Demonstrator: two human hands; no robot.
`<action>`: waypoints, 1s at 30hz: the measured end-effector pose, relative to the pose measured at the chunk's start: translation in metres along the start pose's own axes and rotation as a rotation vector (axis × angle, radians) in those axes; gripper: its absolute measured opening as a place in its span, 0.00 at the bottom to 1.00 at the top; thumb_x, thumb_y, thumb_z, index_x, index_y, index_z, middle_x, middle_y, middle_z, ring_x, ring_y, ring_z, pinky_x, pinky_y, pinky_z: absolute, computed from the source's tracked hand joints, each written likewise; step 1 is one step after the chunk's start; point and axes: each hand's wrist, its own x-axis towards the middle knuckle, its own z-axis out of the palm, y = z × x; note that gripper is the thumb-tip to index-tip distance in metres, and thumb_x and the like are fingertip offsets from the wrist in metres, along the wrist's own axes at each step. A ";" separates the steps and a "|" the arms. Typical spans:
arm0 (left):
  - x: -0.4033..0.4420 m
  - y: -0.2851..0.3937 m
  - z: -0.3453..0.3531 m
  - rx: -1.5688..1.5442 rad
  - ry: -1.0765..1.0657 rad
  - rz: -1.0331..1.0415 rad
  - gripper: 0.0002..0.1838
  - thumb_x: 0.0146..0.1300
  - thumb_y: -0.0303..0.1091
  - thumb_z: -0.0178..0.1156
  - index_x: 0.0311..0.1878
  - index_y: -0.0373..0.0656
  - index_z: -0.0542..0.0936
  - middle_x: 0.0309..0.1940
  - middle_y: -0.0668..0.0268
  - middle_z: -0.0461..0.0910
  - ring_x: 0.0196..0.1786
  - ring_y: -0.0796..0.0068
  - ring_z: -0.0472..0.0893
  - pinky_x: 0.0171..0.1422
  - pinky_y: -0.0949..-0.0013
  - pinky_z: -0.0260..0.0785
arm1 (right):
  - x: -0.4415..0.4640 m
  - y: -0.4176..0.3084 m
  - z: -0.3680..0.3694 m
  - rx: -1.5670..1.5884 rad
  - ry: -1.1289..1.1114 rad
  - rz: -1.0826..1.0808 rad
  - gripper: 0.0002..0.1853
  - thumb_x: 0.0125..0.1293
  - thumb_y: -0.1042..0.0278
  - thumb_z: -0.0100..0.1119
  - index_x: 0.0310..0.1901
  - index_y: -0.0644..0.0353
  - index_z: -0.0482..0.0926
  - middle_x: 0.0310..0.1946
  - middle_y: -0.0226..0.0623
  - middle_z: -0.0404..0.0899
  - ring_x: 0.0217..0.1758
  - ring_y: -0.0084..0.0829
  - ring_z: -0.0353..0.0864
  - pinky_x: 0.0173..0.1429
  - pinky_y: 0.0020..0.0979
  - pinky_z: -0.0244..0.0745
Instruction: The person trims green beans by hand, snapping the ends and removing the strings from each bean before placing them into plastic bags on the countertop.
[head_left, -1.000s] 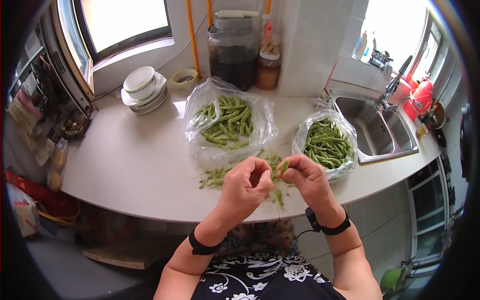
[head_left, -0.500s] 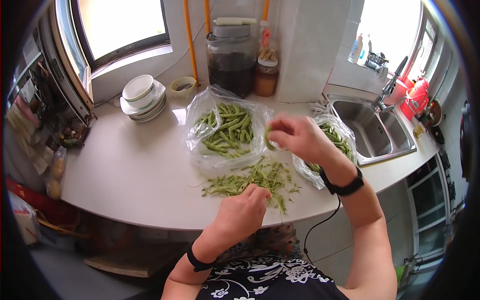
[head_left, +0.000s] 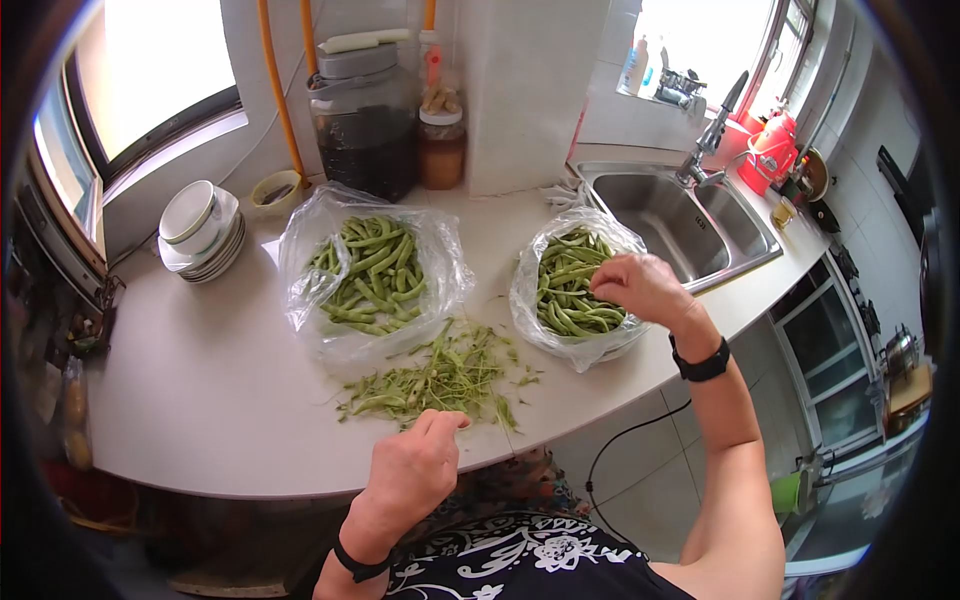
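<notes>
My right hand (head_left: 645, 288) is over the right edge of a plastic bag (head_left: 522, 312) of green beans (head_left: 570, 285), its fingers bent together. Whatever they may hold is hidden. In front of the pile of bean trimmings (head_left: 435, 375), my left hand (head_left: 415, 462) hovers with fingers curled and thumb pressed to the index finger. I cannot make out anything in its pinch. A second clear plastic bag (head_left: 445, 275) lies spread behind the trimmings, with more green beans (head_left: 375, 270) in it.
Stacked plates and bowls (head_left: 200, 225) stand at the back left beside a small yellow bowl (head_left: 275, 192). A large dark jar (head_left: 365, 140) and a brown jar (head_left: 440, 150) stand at the wall. A double sink (head_left: 650, 215) and a red kettle (head_left: 772, 150) are on the right.
My right hand has moved from beside the left bag to over the right bag; the green bean it pinched no longer shows. The view has turned right. My left hand has drawn slightly back from the trimmings.
</notes>
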 end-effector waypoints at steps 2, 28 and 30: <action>0.003 0.006 0.003 0.002 -0.011 0.004 0.07 0.67 0.25 0.58 0.45 0.42 0.83 0.35 0.59 0.83 0.33 0.55 0.84 0.37 0.59 0.77 | -0.012 0.004 0.010 0.032 -0.018 -0.012 0.11 0.61 0.60 0.67 0.42 0.55 0.89 0.38 0.39 0.87 0.44 0.43 0.86 0.51 0.41 0.80; -0.008 0.005 -0.017 -0.001 0.084 -0.032 0.04 0.65 0.31 0.69 0.40 0.43 0.85 0.31 0.62 0.85 0.27 0.68 0.84 0.32 0.69 0.76 | -0.001 0.012 -0.008 0.044 0.468 0.044 0.11 0.63 0.70 0.69 0.47 0.57 0.85 0.40 0.35 0.86 0.43 0.32 0.87 0.49 0.33 0.79; -0.005 0.006 -0.020 0.005 0.110 -0.005 0.05 0.64 0.31 0.69 0.40 0.42 0.85 0.31 0.61 0.85 0.27 0.68 0.85 0.32 0.69 0.76 | 0.000 0.012 -0.004 0.162 0.531 0.015 0.11 0.63 0.69 0.70 0.47 0.57 0.86 0.39 0.35 0.86 0.42 0.32 0.86 0.50 0.33 0.79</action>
